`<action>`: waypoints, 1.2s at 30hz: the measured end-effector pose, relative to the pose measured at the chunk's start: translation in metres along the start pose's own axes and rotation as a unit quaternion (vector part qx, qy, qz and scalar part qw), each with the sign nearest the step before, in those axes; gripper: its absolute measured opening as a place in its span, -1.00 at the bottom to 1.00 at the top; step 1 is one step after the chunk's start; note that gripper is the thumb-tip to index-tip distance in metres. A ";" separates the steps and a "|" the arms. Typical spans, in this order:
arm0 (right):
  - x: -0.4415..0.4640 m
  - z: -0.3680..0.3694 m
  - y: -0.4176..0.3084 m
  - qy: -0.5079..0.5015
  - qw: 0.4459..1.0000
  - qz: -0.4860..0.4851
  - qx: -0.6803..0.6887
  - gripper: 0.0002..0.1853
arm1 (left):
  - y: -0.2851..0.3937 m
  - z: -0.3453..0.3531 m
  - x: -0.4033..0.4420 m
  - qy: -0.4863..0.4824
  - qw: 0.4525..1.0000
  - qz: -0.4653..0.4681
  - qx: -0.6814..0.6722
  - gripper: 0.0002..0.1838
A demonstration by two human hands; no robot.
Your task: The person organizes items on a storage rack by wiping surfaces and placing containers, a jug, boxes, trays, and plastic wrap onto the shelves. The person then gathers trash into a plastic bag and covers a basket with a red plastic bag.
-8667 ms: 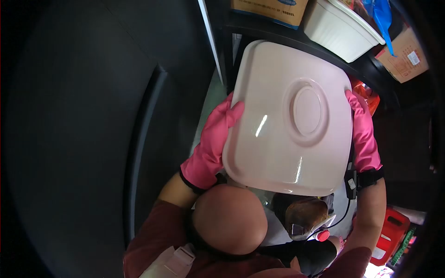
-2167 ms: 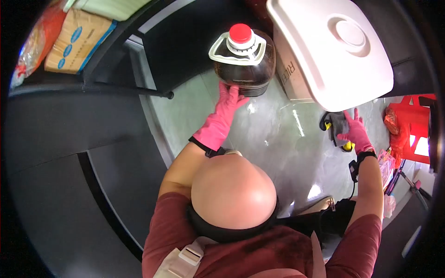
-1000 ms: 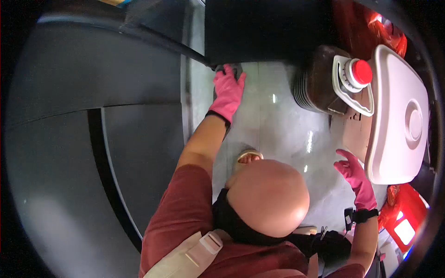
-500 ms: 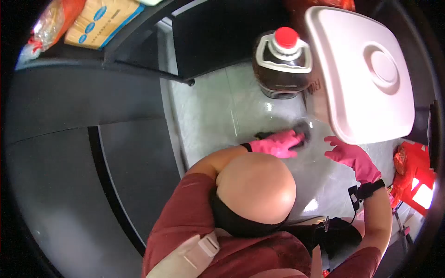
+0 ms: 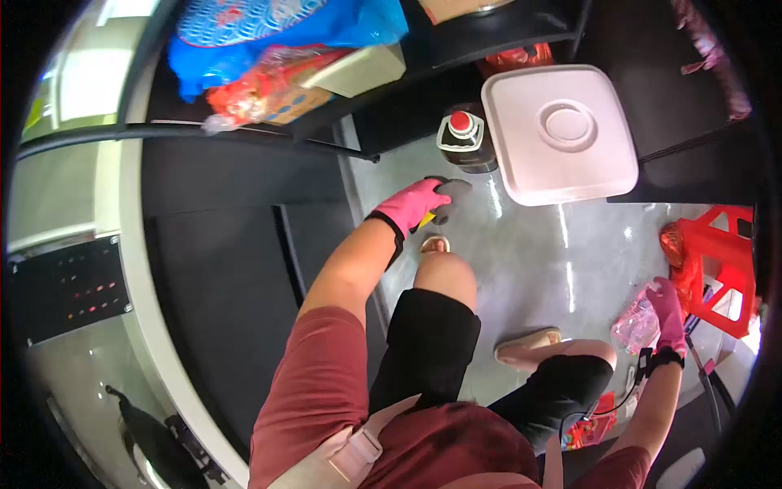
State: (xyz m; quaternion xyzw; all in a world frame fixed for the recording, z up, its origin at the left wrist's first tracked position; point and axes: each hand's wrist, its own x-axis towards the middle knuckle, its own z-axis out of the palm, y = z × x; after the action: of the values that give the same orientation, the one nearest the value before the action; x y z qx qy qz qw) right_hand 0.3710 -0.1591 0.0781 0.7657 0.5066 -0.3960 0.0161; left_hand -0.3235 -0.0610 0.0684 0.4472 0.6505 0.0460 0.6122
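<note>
My left hand point(image 5: 411, 205), in a pink glove with a black cuff, is closed on a dark grey cloth point(image 5: 456, 192) with a bit of yellow showing beneath. The cloth is low over the grey floor, in front of a large bottle of dark liquid point(image 5: 466, 143) with a red cap and white handle. Beside that bottle stands a white lidded bin point(image 5: 521, 175). Far to the right, my right hand point(image 5: 669, 316), also pink-gloved, has its fingers apart with nothing visible in them. A clear pinkish plastic bag point(image 5: 635, 328) lies next to it.
A red plastic stool point(image 5: 721, 253) stands at the right, a red bag point(image 5: 674, 253) beside it. Above left, a dark shelf holds a blue bag point(image 5: 358, 24) and other packages. Dark panels point(image 5: 236, 236) line the left. My sandalled feet rest on the shiny floor.
My view has pulled back and up. My left hand, still on the cloth, has moved away from the bin's side. My right hand has gone from the bin toward the stool and plastic bag.
</note>
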 end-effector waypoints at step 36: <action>-0.741 -0.030 0.166 0.068 0.628 0.294 0.717 -0.82 | 0.444 0.317 -0.443 0.000 0.989 0.143 -0.034 -0.55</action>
State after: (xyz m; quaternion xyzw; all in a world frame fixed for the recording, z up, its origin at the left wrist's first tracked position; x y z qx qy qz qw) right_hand 0.3913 -0.7921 0.4972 0.6686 -0.1893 -0.5551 -0.4572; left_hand 0.1090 -0.2335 0.5947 0.5149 0.5777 0.1548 0.6142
